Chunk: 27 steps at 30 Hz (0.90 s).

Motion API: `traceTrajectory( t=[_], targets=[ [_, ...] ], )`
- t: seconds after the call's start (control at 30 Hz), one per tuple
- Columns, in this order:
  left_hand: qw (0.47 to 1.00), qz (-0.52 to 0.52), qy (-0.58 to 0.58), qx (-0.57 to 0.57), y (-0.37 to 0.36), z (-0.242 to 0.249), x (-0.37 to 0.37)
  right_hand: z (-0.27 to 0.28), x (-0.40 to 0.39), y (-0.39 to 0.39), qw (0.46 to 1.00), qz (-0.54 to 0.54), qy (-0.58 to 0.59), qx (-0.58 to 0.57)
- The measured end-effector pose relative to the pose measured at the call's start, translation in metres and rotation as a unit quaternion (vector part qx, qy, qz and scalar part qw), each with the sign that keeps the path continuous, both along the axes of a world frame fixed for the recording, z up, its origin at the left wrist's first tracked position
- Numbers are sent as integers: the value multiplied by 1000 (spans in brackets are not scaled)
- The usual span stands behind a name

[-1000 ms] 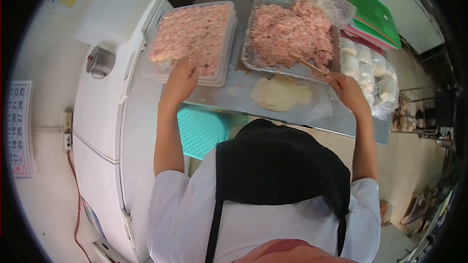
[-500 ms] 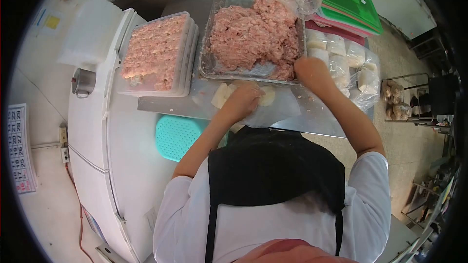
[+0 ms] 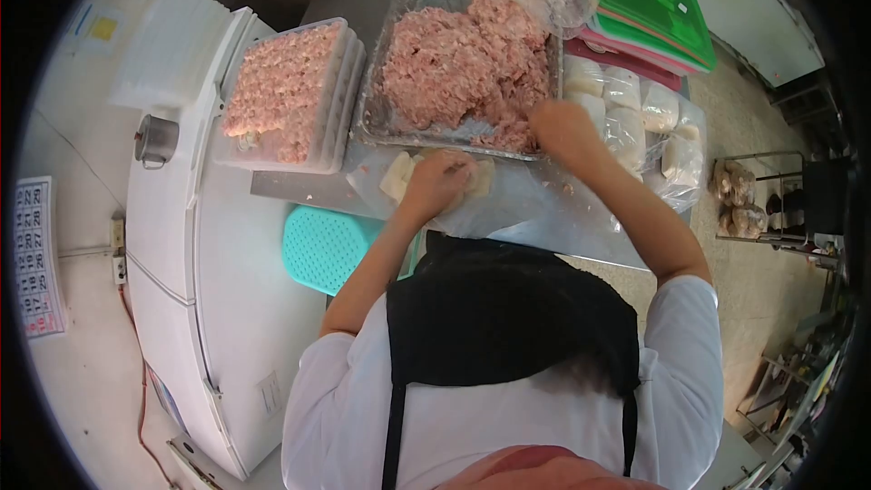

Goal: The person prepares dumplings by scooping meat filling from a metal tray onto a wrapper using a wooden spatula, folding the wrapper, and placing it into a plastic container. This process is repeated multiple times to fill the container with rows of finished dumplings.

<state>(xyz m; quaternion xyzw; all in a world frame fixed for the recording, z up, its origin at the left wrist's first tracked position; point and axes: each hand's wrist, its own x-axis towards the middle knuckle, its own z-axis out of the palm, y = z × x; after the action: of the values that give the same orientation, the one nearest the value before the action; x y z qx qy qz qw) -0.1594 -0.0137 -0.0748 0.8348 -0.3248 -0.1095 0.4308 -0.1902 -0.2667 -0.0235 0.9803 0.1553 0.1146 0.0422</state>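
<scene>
My left hand (image 3: 439,183) is closed, its fingers curled round a pale dumpling wrapper that is mostly hidden. Other thin dough wrappers (image 3: 396,176) lie under and beside it on a clear plastic sheet (image 3: 522,204). My right hand (image 3: 564,134) is closed at the near right corner of a metal tray (image 3: 374,132), against the minced meat (image 3: 445,63). What its fingers hold, if anything, is hidden.
Left of the tray are stacked clear plastic boxes (image 3: 337,113) with rows of meat-filled dumplings (image 3: 281,82). At right lie bagged white packs (image 3: 626,132) and stacked green and pink lids (image 3: 649,0). A turquoise perforated basket (image 3: 327,249) is below the table's edge.
My right hand has shifted slightly left and up along the tray's near corner. My left hand remains over the wrappers, and the view has moved slightly.
</scene>
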Motion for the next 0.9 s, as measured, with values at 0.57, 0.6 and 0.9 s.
traceTrajectory(
  t=[0.57,0.6,0.9],
  targets=[
    [856,27,460,-235,86,44,66,49,5,15,989,-75,111,-64],
    [806,6,506,-306,87,69,65,36,2,11,991,-60,107,-55],
    [984,76,101,-128,129,78,105,3,-8,77,995,-37,74,58]
  ],
)
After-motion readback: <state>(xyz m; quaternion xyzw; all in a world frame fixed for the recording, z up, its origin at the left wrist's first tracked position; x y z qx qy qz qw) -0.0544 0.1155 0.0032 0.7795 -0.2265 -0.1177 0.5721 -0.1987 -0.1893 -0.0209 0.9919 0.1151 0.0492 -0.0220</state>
